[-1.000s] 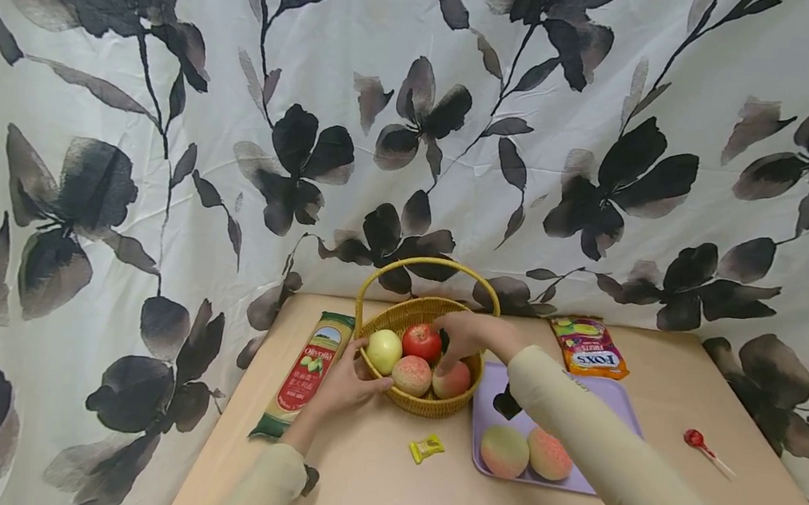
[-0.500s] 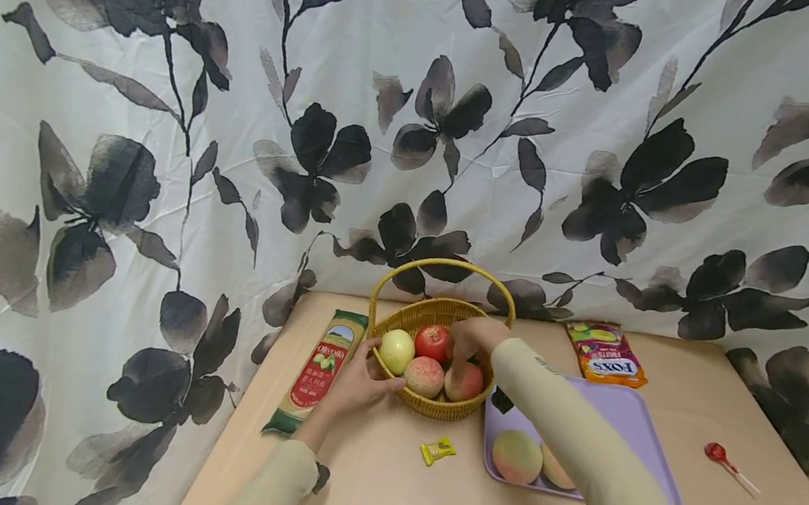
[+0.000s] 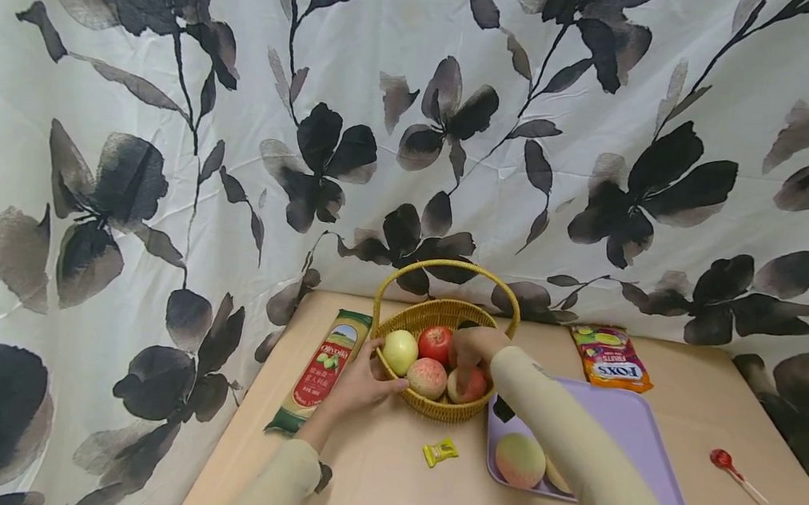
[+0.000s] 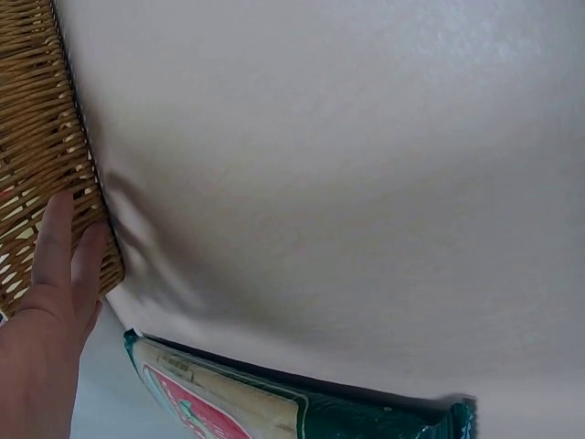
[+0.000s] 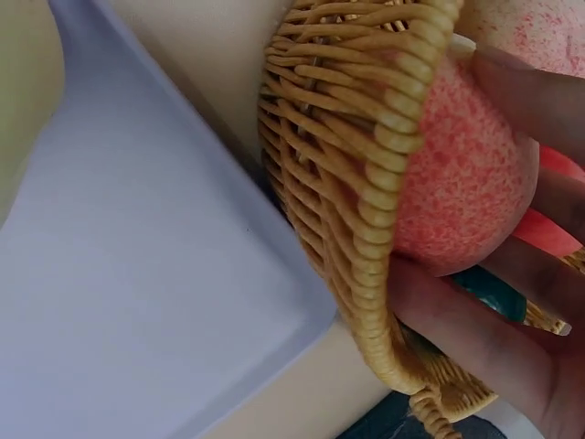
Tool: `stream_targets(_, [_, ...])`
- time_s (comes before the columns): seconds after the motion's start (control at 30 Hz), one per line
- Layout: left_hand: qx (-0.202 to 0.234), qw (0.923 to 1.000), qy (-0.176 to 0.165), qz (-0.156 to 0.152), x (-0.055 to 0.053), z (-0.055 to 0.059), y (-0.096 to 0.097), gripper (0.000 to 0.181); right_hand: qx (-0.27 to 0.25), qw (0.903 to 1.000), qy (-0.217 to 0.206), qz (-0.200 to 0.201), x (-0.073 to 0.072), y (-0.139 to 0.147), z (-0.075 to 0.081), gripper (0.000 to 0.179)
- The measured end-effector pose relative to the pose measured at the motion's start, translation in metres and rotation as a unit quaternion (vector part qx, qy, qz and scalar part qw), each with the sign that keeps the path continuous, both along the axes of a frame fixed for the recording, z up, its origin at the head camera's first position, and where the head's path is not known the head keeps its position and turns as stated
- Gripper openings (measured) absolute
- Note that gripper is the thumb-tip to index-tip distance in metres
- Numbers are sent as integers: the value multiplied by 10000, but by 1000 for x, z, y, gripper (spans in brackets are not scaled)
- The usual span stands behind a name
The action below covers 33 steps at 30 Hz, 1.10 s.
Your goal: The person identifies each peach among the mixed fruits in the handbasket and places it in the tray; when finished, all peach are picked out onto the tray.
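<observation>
A yellow wicker basket [image 3: 434, 407] with a tall handle stands at the back of the table. Inside lie a pale green apple-like fruit [image 3: 400, 352], a red round fruit [image 3: 434, 343] and a pinkish peach [image 3: 426, 377]. My left hand [image 3: 364, 385] holds the basket's left side, thumb at the front rim; in the left wrist view its fingers [image 4: 57, 242] lie against the wicker. My right hand [image 3: 477, 350] reaches in from the right. Its fingers and thumb surround another peach [image 5: 466, 174] beside the basket's right wall.
Right of the basket is a lilac tray [image 3: 621, 416] bearing a peach [image 3: 519, 460] and another mostly behind my right sleeve. A pasta packet [image 3: 319, 373] lies left, a yellow wrapped candy [image 3: 440, 452] in front, a FOX'S sweets bag [image 3: 610, 357] behind the tray, a red lollipop [image 3: 737, 476] far right.
The whole scene has shifted right in the head view. My right forearm now covers more of the second peach on the tray. Both hands stay at the basket, the right still around its peach.
</observation>
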<state>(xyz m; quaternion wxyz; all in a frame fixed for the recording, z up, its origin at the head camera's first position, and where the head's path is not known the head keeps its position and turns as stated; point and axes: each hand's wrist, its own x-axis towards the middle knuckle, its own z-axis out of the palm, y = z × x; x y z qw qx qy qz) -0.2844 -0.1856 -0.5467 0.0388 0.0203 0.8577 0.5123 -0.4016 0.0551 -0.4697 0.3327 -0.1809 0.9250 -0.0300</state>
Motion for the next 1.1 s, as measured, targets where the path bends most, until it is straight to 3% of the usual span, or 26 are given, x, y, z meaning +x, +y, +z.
stream_targets(0.17, [6, 10000, -92, 4, 1, -1, 3, 102, -626, 9970, -239, -379, 23, 9, 24, 42])
stream_targets(0.43, [-6, 9999, -154, 58, 3, -6, 2, 103, -1371, 9898, -282, -267, 32, 23, 38, 49])
stream_targets(0.6, [26, 9999, -120, 94, 4, -5, 2, 102, -1710, 9853, 21, 26, 41, 41, 57, 50])
stream_targets(0.83, [44, 9998, -158, 124, 3, -3, 2, 103, -1917, 9798, 463, 331, 69, 76, 95, 52])
stream_targets(1.0, [-24, 9999, -101, 87, 2, -2, -1, 104, -1833, 9759, 970, 684, 85, 112, 106, 49])
stream_targets(1.1, [-15, 9999, -101, 70, 1, -1, -2, 104, -1812, 9752, 1037, 729, 94, 136, 107, 51])
